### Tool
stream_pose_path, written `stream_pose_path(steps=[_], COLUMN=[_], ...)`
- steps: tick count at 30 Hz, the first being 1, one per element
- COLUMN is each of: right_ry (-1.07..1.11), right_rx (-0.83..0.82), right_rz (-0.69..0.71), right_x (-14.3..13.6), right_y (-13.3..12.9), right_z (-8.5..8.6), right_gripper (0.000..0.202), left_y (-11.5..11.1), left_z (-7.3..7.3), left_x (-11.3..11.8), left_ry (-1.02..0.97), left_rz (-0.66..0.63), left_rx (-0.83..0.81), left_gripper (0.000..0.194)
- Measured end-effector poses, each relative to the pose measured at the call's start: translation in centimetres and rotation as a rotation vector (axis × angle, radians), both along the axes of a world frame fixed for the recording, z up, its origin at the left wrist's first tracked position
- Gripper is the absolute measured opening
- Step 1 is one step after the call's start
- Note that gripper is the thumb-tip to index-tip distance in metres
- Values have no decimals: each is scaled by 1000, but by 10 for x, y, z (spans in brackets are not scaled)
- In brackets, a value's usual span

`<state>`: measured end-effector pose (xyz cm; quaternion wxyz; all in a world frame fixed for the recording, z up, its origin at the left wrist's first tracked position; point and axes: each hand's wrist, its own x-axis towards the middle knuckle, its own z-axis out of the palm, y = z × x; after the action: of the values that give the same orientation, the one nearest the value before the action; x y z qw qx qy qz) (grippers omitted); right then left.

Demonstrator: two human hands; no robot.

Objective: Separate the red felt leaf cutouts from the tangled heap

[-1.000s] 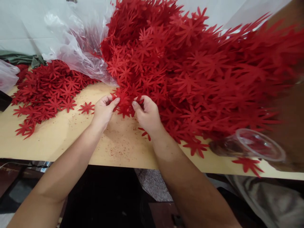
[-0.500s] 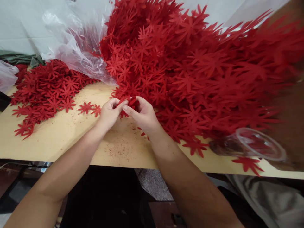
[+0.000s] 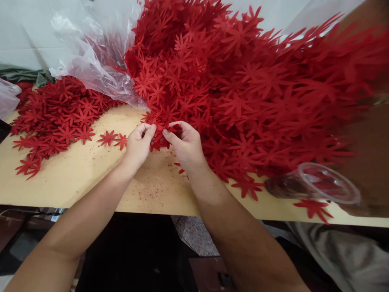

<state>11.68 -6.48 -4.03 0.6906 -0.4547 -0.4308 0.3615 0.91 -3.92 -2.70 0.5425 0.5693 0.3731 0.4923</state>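
At the near edge of the large heap of red flower cutouts (image 3: 243,105), both my hands work close together above the table. My left hand (image 3: 138,142) is closed in a pinch, thumb against the forefinger; what lies between those fingertips is too small to make out. Just to its right, my right hand (image 3: 187,144) is also pinched, and red petals of a flower cutout (image 3: 174,129) show between its thumb and fingers. More red cutouts lie behind and beneath the fingertips, so the edges of the held piece blend into them.
A smaller pile of red cutouts (image 3: 60,113) lies at the left, with two loose ones (image 3: 107,138) beside my left hand. Clear plastic bag (image 3: 103,77) stands behind. A clear plastic cup (image 3: 313,184) lies tipped at the right. Red crumbs dot the tabletop (image 3: 100,178).
My hands were touching at the fingertips and have drawn slightly apart, the left one a little leftward. Red petals now show in the right pinch. The whole view has shifted slightly.
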Motion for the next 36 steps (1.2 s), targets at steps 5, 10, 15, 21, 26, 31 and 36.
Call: stream_pose_path(steps=[5, 10, 15, 21, 26, 31, 36], right_ry=[-9, -66, -138, -178, -228, -269, -218], right_rx=[3, 4, -31, -50, -42, -13, -35], right_rz=[-183, -235, -161, -139, -118, -15, 189], right_x=[13, 16, 9, 4, 3, 3, 3], right_y=[4, 5, 0, -6, -6, -3, -6], right_z=[-4, -6, -2, 6, 4, 0, 2], right_gripper=[12, 17, 24, 44, 43, 37, 37], left_y=[8, 11, 7, 12, 3, -6, 2], left_z=[4, 9, 7, 5, 6, 3, 3], left_x=[-9, -17, -14, -15, -11, -2, -4], left_ry=[-63, -159, -263, -245, -188, -196, -239], left_rz=[152, 118, 17, -75, -192, -158, -6], left_rx=[-80, -300, -441, -482, -336, -232, -247], left_gripper=[20, 9, 8, 32, 35, 20, 6])
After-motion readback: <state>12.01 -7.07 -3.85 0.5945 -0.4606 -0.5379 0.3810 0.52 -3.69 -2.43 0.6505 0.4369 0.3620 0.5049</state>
